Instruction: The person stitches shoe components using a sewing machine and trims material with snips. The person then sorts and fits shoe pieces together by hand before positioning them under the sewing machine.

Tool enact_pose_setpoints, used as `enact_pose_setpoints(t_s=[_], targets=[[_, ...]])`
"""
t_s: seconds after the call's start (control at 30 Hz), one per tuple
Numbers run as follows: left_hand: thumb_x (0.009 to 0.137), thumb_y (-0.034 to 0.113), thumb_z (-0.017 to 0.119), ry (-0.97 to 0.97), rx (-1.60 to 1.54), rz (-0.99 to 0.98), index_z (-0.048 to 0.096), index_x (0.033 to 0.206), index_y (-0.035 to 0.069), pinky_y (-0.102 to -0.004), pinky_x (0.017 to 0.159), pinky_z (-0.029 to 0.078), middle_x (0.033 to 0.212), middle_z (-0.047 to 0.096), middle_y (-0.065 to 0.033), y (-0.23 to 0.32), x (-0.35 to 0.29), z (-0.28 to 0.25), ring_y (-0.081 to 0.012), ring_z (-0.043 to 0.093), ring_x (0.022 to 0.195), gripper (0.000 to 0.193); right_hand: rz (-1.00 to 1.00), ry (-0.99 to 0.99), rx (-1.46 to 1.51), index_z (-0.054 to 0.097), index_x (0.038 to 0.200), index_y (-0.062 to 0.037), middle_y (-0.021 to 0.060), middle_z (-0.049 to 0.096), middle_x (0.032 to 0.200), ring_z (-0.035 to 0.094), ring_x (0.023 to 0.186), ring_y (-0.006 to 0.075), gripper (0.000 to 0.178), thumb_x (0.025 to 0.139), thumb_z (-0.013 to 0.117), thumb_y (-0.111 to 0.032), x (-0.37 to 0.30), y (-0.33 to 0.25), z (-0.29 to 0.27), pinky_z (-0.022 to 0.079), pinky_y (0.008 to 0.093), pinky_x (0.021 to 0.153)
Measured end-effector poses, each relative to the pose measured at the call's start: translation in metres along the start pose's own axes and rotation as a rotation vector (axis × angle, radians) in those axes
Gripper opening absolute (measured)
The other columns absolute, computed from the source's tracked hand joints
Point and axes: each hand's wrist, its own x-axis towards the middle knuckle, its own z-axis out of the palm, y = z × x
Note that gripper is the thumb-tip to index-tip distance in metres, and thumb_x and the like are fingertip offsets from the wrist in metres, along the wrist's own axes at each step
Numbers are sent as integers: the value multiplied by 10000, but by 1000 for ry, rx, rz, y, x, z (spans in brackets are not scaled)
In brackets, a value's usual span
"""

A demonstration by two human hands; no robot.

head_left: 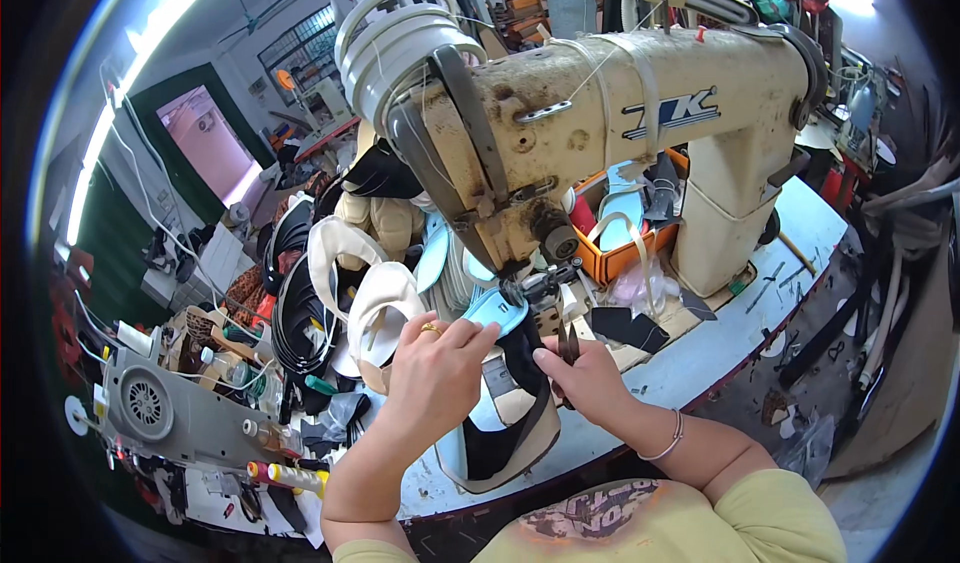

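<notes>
Under the presser foot of the beige sewing machine (590,98) lies a light-blue insole (495,308), joined to a black shoe upper (524,363) with a beige edge that hangs toward me. My left hand (435,368), a ring on one finger, holds the insole's left side with bent fingers close to the needle area. My right hand (585,383) is closed around dark metal snips (568,345), their tips pointing up beside the black upper. Its lower fingers are partly hidden behind the thumb and palm. The upper's strap loops down onto the pale table (420,488).
White uppers (380,298) and black uppers (300,308) are heaped left of the needle. An orange box (610,261) with blue insoles stands behind the machine head. Black scraps (628,329) lie to the right. Thread cones (300,478) and a grey machine (165,408) sit at left.
</notes>
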Motion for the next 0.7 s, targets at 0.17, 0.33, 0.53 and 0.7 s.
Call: enact_pose_setpoints(t_s=[0.17,0.33,0.53,0.7], targets=[[699,50,587,-65,-61,-59,609,1031,62,-361,816,440,803,571,-62,16,-2,1,-240,599,716,332,47,-23,60,653,970,-19,-37,565,627,475,494,32,210,852,610,-186,-1,-8,0,379,193,450],[701,-40,561,14,-269,-228,643,992,65,-403,831,451,813,614,-86,17,-11,-3,-293,603,777,320,45,-56,42,649,972,-17,-21,591,674,498,527,40,196,854,611,-168,-6,-7,-3,406,196,476],[703,29,592,-93,-68,-106,619,1023,86,-446,952,360,823,637,-42,13,-22,-12,-213,619,712,326,54,-63,218,641,960,-2,-7,593,689,517,551,55,185,852,609,-150,-3,1,0,421,205,504],[682,37,590,-41,-30,-87,629,969,79,-407,889,358,758,605,-34,26,-16,-8,-203,602,683,293,58,-44,281,646,923,-2,-4,596,679,534,569,54,189,848,605,-171,1,-5,7,439,207,520]])
